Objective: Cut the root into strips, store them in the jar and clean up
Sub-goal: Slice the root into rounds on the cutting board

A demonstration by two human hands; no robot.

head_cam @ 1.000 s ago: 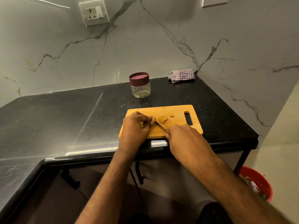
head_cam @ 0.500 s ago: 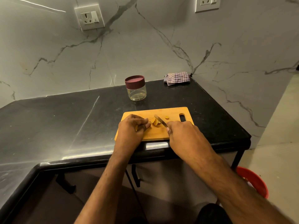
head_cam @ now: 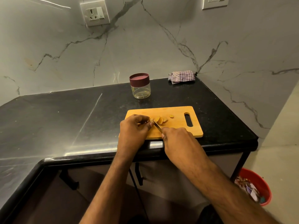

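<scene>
- Nearest the viewer, both forearms are seen reaching forward over the counter edge (head_cam: 113, 155) onto the cutting board (head_cam: 178, 131).
- The right hand (head_cam: 178, 139) is curled round the handle of a knife (head_cam: 156, 125); the handle itself is hidden, and the blade is angled up and leftward from the knuckles.
- The left hand (head_cam: 134, 128) is arched, knuckles up, its fingertips (head_cam: 151, 124) pinched down on the root (head_cam: 151, 120), of which only a small stub shows.
- The blade is seen meeting the root just right of the left fingertips; the root's long axis cannot be told, so little of it being exposed.
- Cut slices (head_cam: 159, 119) are fanned just beyond the blade tip, one stray piece (head_cam: 171, 116) farther right.
- Slices, not strips, are judged the stage reached.
- Well beyond the fingers, the jar (head_cam: 140, 88) is seen lidded and apparently empty, with a folded cloth (head_cam: 181, 76) in the far corner.
</scene>
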